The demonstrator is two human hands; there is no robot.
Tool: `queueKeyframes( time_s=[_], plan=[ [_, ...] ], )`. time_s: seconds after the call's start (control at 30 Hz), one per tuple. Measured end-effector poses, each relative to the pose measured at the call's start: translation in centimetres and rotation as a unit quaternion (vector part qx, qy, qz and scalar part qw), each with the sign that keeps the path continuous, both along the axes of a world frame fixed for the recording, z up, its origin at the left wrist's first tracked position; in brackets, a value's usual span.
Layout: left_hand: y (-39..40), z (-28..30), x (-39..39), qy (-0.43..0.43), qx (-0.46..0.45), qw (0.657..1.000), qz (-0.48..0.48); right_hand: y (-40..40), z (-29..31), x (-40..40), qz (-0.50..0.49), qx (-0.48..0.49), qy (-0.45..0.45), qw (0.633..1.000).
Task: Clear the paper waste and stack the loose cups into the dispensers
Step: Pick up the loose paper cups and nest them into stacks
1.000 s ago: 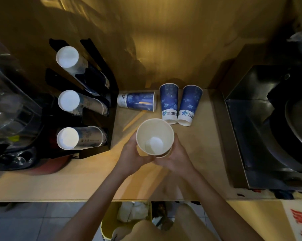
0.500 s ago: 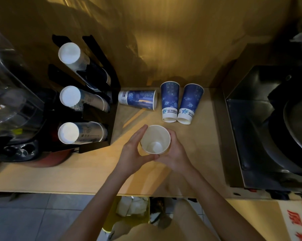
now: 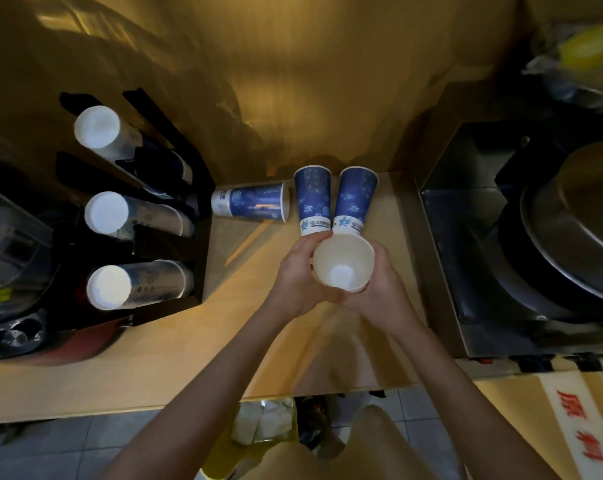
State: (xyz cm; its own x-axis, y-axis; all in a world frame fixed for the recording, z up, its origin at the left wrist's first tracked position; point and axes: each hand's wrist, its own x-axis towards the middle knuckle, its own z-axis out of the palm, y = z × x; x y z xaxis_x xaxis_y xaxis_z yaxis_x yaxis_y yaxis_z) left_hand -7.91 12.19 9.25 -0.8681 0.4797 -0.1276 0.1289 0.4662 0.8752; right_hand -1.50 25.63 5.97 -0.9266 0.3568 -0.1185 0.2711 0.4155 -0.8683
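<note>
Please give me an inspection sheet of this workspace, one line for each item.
Surface: wooden counter, bare near its front edge.
Job's things: held cup, mouth up; three blue cups lying behind it; dispenser rack with three stacks.
Clutter: bin with paper below the counter.
Grippers: left hand and right hand both on the held cup.
Cables: nothing seen.
Surroundings: metal appliance at the right.
</note>
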Motion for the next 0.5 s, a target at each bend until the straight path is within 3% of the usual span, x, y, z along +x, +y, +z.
queueKeyframes(
  time_s=[0.23,0.5],
  plan=[
    [6.2,-0.9,0.5,0.068,-0.058,0.984,-0.151,3.6,-1.3,3.7,-0.114,0.016,0.05,0.992],
    [7.7,-1.2,-0.2,0.055,-0.078,0.983,-0.159,4.8,-1.5,3.4,-0.102,0.023,0.041,0.994]
  ],
)
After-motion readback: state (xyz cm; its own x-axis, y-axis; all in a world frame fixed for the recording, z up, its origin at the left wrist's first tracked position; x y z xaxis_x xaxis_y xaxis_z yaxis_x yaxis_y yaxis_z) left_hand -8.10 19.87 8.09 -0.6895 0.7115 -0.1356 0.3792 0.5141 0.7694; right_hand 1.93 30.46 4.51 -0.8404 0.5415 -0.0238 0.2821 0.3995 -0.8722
